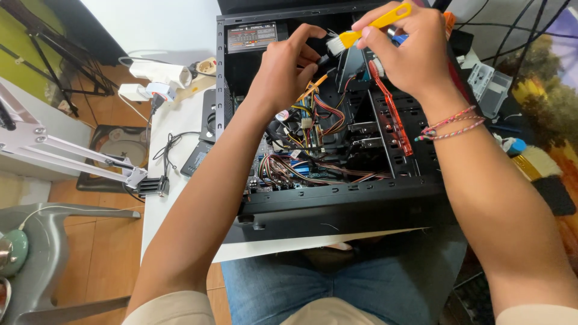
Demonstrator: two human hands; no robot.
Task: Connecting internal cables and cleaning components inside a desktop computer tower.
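Note:
An open black computer case [337, 198] lies on a white table [174, 180] in front of me, showing bundles of coloured cables [313, 120] and a black drive cage [391, 138]. My right hand [403, 48] grips a small yellow-handled brush [361, 33] with white bristles, held over the upper part of the case. My left hand [286, 66] reaches into the case just left of the bristles, fingers pinched on a dark cable or part that I cannot make out clearly. A red flat cable [394, 111] runs down below my right hand.
A power supply [253, 39] sits in the case's top left corner. On the table's left lie a white power strip [162, 75], cables and a small black device [195, 157]. A white lamp arm [72, 150] and a grey chair [54, 241] stand at left. Clutter fills the right side.

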